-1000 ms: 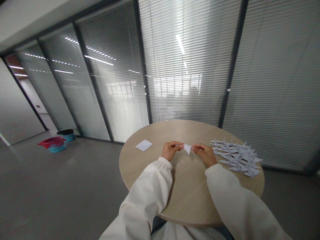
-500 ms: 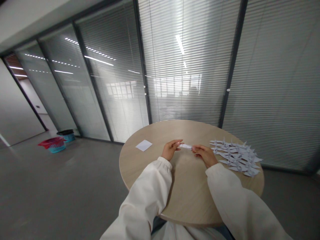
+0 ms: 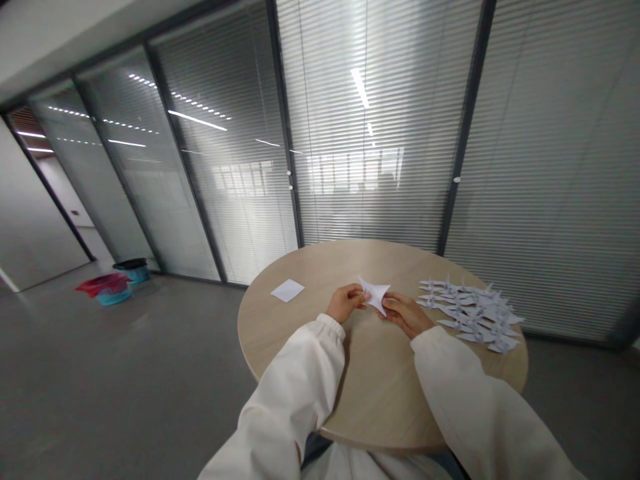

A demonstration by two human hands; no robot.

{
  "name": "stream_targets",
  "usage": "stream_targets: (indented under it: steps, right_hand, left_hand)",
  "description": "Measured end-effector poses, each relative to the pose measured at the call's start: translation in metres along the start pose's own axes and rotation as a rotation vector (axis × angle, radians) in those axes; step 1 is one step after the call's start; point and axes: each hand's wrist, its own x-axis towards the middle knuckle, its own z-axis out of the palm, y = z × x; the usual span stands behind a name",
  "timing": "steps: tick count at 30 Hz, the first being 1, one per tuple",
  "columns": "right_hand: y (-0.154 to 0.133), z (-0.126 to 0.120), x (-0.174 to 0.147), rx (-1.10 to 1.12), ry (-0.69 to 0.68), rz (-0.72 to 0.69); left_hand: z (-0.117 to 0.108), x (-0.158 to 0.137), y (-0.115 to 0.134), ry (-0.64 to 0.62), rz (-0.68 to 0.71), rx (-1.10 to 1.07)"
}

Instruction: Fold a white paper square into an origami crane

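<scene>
Between my two hands is a piece of folded white paper, spread into a four-pointed star shape just above the table. My left hand pinches its left side with thumb and fingers. On the opposite side my right hand grips the paper's right edge, its lower fingers partly hidden beneath. To the right of my right hand lies a group of several folded white paper cranes, set close together. A flat square of white paper rests to the left of my left hand.
The round wooden table stands in front of me, close to a glass partition with blinds. On the grey floor at far left are a bin with a red liner and another with a black liner.
The folded paper was a narrow flat strip stretched between my hands; now it is opened out into a pointed star shape. My hands have come slightly closer together.
</scene>
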Motion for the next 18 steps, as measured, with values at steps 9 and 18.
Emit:
stream_targets:
  steps: [9, 18]
  right_hand:
    - [-0.013, 0.007, -0.006, -0.035, -0.015, -0.197]
    - [-0.001, -0.003, 0.005, -0.145, 0.079, -0.255]
  left_hand:
    - [-0.001, 0.000, -0.002, 0.050, -0.100, 0.013]
    - [-0.003, 0.000, -0.001, 0.041, -0.145, 0.000]
